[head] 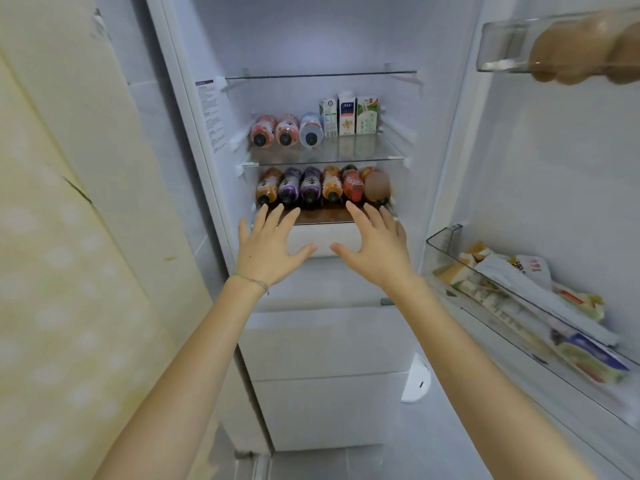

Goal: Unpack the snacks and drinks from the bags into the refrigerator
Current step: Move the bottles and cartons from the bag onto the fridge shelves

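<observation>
1. White refrigerator walls filled the view, with the door swung open on the right and a pale patterned wall on the left.
2. On the middle glass shelf, 3 bottles lay on their sides with caps outward. Beside them 3 cartons stood upright at the back. The bottles were probably laid flat to suit the low gap.
3. Below, a row of 6 bottles lay side by side, caps toward the front. They spanned almost the whole shelf, likely packed close so none could roll. The rightmost one was blurred.
4. The lower door bin held leaning snack packets.
5. The left hand and right hand reached to the shelf's front edge above a white drawer front. All fingers were straight and spread apart, gripping nothing, with the thumbs pointing toward each other.
6. The bottle caps lay just beyond the fingertips of both hands. Whether any fingertip touched a cap could not be told. Spread palms looked suited to steadying the row or nudging it back.
</observation>
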A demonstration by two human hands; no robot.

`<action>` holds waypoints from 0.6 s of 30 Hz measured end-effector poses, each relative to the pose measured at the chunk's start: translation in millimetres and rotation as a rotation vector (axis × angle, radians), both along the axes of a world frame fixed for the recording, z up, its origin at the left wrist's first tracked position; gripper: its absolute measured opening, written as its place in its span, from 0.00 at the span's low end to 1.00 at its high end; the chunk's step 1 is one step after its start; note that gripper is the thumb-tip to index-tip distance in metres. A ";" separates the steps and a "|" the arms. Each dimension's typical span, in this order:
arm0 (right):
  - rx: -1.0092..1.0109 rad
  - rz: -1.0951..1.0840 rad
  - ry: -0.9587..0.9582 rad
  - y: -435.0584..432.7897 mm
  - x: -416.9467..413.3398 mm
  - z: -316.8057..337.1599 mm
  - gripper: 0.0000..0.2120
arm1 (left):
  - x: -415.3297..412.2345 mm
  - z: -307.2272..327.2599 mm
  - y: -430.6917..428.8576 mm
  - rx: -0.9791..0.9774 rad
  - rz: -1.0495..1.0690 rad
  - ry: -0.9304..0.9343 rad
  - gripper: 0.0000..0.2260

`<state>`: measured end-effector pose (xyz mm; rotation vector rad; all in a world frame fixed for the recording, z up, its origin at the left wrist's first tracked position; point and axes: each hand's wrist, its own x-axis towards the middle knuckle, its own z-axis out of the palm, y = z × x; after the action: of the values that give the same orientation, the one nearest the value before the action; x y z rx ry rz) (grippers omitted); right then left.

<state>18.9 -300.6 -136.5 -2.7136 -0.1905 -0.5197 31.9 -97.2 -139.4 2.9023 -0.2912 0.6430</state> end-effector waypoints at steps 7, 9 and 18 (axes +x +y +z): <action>0.003 -0.042 -0.058 8.7 -58.6 13.3 0.37 | -47.7 19.1 6.0 0.015 -0.067 -0.073 0.34; -0.004 -0.074 -0.082 9.4 -77.9 18.9 0.37 | -61.8 24.9 6.3 0.022 -0.092 -0.090 0.34; -0.029 -0.205 -0.155 -8.5 -169.6 50.6 0.37 | -117.7 49.2 -18.7 0.002 -0.220 -0.154 0.34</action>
<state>-150.7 -309.1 -85.9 -2.7371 0.0408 -0.7927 -85.9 -115.9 -90.2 2.7716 -0.6198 0.8275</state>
